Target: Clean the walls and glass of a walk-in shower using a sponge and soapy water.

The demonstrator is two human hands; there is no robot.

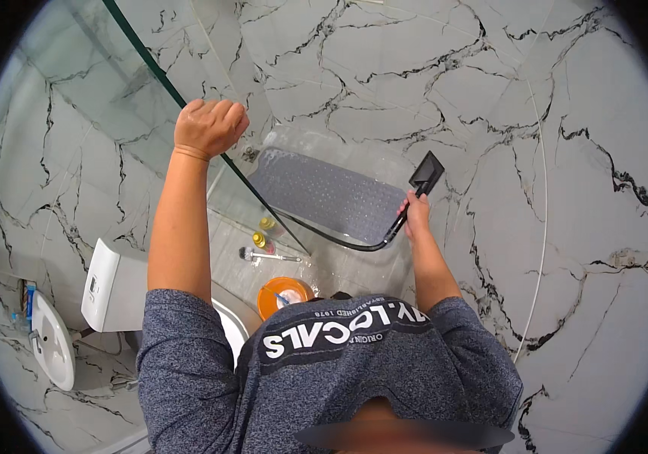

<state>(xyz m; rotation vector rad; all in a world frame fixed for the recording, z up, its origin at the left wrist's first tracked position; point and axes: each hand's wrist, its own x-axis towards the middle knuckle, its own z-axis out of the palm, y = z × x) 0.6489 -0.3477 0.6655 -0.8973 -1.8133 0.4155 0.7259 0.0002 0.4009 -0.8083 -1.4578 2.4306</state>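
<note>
My left hand (210,129) is curled closed at the vertical edge of a glass shower panel (148,59) and appears to grip it; the palm side is hidden. On the right, my right hand (417,214) holds a black handheld shower head (427,171) by its handle, with the rectangular head tilted up toward the wall. Its black hose (329,239) curves left, low over the floor. Beyond it lies a wet grey bath mat (324,190) with a bumpy surface. I cannot make out any water spray from the head.
A yellow-capped bottle (263,243) stands by the panel's foot, with another or its reflection behind. Near it lies a white-handled brush (273,257). An orange bucket (270,298) stands close to me. A toilet (103,284) and washbasin (52,340) are left; marble-patterned walls (585,198) surround me.
</note>
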